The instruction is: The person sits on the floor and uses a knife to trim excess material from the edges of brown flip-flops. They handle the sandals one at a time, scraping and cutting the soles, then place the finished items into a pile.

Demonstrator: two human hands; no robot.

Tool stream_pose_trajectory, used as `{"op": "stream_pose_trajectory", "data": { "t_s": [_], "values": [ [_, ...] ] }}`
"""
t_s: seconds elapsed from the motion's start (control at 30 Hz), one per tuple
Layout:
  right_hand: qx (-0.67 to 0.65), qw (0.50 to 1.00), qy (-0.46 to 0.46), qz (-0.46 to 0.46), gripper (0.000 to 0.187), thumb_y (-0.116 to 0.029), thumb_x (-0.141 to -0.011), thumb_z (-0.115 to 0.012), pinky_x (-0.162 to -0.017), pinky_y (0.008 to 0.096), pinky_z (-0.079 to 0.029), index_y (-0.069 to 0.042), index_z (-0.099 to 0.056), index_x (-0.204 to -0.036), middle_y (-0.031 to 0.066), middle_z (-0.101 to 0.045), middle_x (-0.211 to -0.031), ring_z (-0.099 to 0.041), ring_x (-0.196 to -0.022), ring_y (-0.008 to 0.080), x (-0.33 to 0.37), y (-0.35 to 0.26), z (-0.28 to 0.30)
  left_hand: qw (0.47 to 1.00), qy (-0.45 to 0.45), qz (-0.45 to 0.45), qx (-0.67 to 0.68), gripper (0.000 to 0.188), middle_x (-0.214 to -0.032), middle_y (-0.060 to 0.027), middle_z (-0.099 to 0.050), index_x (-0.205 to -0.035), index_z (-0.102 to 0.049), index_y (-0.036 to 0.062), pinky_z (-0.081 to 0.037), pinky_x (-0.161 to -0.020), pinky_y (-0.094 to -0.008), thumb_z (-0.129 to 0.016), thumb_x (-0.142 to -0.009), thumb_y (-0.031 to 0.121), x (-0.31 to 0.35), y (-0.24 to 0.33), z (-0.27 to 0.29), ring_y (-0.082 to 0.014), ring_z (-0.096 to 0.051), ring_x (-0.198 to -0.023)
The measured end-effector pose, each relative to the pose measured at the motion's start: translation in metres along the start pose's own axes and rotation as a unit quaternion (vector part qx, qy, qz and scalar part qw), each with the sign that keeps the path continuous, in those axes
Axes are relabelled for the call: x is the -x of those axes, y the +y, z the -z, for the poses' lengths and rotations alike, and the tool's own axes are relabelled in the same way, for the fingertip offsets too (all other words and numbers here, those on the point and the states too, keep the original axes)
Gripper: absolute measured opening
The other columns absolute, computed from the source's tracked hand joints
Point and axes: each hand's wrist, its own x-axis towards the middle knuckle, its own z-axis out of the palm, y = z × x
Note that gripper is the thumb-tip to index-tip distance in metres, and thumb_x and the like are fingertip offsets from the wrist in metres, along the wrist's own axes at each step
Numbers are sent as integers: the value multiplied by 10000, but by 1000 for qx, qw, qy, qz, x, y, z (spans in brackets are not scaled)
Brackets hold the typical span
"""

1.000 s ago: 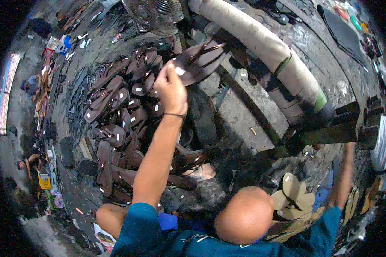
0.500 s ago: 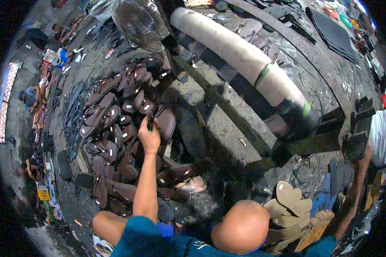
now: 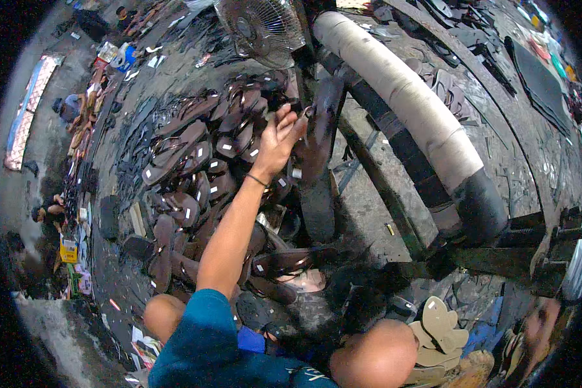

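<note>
My left hand (image 3: 279, 139) reaches out over a pile of dark brown flip-flops (image 3: 178, 152), its fingers stretched and spread. Just right of the fingers a dark brown flip-flop (image 3: 323, 119) stands tilted on end, somewhat blurred. Its edge is close to my fingers, and whether they touch I cannot tell. Many flip-flops in the pile carry small white labels. At the lower right my right arm (image 3: 538, 326) is smeared by motion, and the fingers of that hand cannot be made out.
A thick pale wrapped roller (image 3: 401, 90) slants across a dark metal frame (image 3: 385, 187). A fan (image 3: 262, 29) stands at the far side. Beige flip-flops (image 3: 438, 326) lie stacked by my right knee (image 3: 375, 352). Black sheets (image 3: 537, 84) lie at the far right.
My left hand has moved away and to the right, its fingers spreading from the flip-flop strap they gripped. My right arm has drawn back toward me. The view has shifted.
</note>
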Motion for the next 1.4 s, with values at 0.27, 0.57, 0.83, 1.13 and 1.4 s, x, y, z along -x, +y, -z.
{"op": "stream_pose_trajectory", "data": {
  "t_s": [0.27,0.57,0.83,1.13,1.4],
  "values": [
    [-66,970,233,-27,403,-150,-766,-743,-926,442,-482,40,-661,-1112,206,-690,-1095,-650,-1043,300,-173,101,-108,918,-71,-73,-384,817,-1211,-219,-622,-1310,-389,-89,-462,-989,-374,-806,-795,388,46,-158,-46,-326,-606,-1143],
    [-107,943,-292,-122,401,-268,-800,-698,-850,428,-517,15,-662,-1082,265,-685,-950,-673,-875,363,51,-18,-181,977,183,67,-84,423,-1086,-82,-641,-1253,-547,-15,-490,-849,-313,-701,-922,198,89,-154,-69,-144,-592,-941],
    [60,974,217,14,399,-193,-733,-741,-824,396,-476,12,-643,-1061,139,-650,-945,-603,-857,305,-110,69,18,979,88,106,-149,502,-1112,-57,-684,-1209,-661,-20,-494,-846,-298,-697,-906,379,17,36,-61,-137,-616,-953],
    [-6,952,-280,-126,361,-116,-859,-649,-939,440,-439,45,-600,-1178,189,-615,-1140,-564,-1025,300,45,60,-219,911,134,-46,-387,674,-1080,-119,-709,-1186,-658,77,-490,-858,-355,-679,-800,628,-109,-20,46,-251,-646,-1015],
    [25,978,206,16,340,-121,-797,-674,-819,430,-471,49,-622,-1087,221,-627,-966,-617,-895,307,-164,58,1,697,20,222,-682,1239,-1620,-208,-101,-1582,-46,265,-147,-1194,-541,-745,-657,703,-148,-68,193,-494,-136,-1458]
  ]
}}
